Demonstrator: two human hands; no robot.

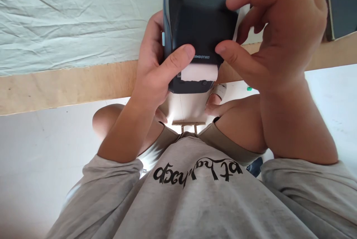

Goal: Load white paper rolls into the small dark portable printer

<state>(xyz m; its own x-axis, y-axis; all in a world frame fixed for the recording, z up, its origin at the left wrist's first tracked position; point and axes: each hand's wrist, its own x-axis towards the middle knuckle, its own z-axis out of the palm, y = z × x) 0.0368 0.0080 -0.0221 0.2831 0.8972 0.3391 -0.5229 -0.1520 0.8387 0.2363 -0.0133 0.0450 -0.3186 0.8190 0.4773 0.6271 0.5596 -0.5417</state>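
Note:
A small dark label printer (199, 19) is held up close to the camera, above my lap. My left hand (156, 71) wraps round its left side, thumb pressed on the front just above the slot. A strip of white label paper (199, 72) sticks out of that slot. My right hand (276, 26) grips the printer's right side, fingers curled over the top corner and thumb tip on the front beside the paper.
A wooden table edge (67, 84) runs across, with a wrinkled white cloth (69, 15) on it. A dark object (341, 4) sits at the top right. My grey shirt (200, 194) and bare knees fill the lower part, over a pale floor (36, 157).

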